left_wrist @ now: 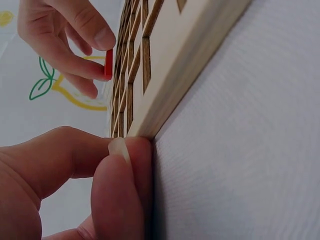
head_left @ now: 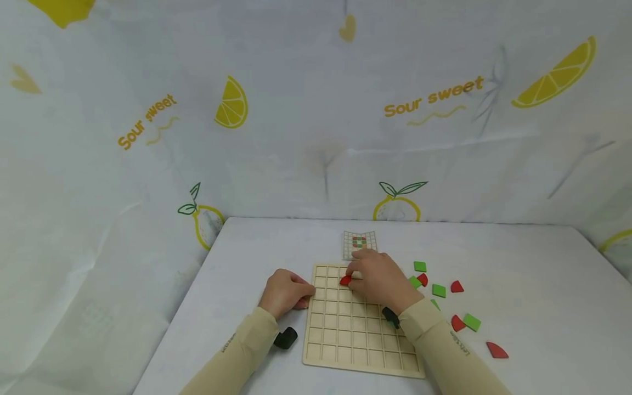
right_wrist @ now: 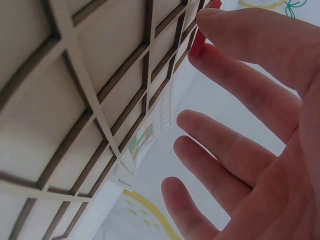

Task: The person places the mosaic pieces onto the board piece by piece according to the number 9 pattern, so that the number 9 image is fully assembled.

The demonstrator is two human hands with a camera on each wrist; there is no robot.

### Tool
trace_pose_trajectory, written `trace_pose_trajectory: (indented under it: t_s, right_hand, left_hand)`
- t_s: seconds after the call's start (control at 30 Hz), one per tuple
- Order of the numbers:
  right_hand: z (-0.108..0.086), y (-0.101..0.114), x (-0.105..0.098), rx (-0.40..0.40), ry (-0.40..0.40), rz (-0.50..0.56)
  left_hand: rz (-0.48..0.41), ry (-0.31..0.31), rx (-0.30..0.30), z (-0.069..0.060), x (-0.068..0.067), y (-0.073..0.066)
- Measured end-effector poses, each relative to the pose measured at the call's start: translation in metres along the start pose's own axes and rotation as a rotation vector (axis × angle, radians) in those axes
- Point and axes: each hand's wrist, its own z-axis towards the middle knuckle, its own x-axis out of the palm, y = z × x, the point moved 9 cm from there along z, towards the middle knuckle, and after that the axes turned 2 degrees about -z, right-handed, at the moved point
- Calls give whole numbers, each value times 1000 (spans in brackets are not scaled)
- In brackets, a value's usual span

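A square wooden grid board [head_left: 344, 339] lies flat on the white table. At its left edge, near the upper corner, my left hand [head_left: 285, 291] holds the rim with thumb and bent fingers. Over the upper part of the board, my right hand [head_left: 379, 278] pinches a red quarter-circle piece [head_left: 345, 280] between thumb and index finger. In the right wrist view that red piece [right_wrist: 198, 44] is seen edge-on, close to the grid, with the other fingers spread apart. My right hand and forearm hide part of the board's right side.
Beyond the board lies a small pattern card [head_left: 349, 248] with a red and green design, partly covered by my right hand. Several loose green squares [head_left: 439, 291] and red quarter-circles [head_left: 496, 350] are scattered right of the board. A patterned white cloth [head_left: 296, 164] hangs behind the table.
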Motion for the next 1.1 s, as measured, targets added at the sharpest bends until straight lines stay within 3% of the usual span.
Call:
trace_pose_trajectory:
  t_s: [0.33,1.1]
  right_hand:
    - [1,-1,6,39,45,30]
    - [-2,2,5,31,34,41]
  left_hand:
    - [15,-1,6,-1,-1,-2]
    - [22,1,-6,1,1,0]
